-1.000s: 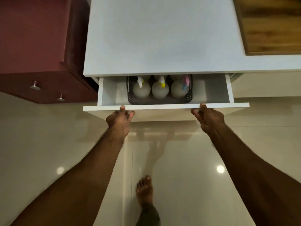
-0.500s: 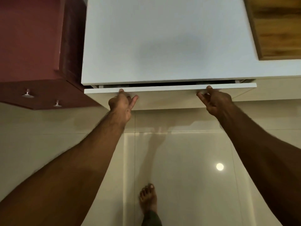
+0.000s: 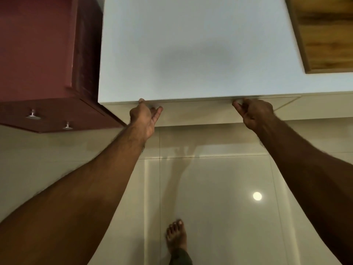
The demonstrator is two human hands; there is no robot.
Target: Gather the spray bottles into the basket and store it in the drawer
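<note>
The white drawer front (image 3: 198, 111) sits flush under the white countertop (image 3: 191, 54), so the basket and the spray bottles are hidden inside. My left hand (image 3: 145, 119) rests against the left part of the drawer front, thumb at its top edge and fingers spread. Further right, my right hand (image 3: 254, 113) touches the same front with its fingers curled, the fingertips at the top edge. Neither hand holds anything.
A maroon cabinet (image 3: 38, 54) with two metal knobs (image 3: 32, 114) stands directly left of the white unit. A wooden board (image 3: 328, 35) lies on the countertop at the far right. My bare foot (image 3: 176, 234) stands on the glossy tiled floor (image 3: 219, 188) below.
The drawer, open a second ago with the basket of bottles visible, has slid fully shut. Both hands moved forward with its front edge.
</note>
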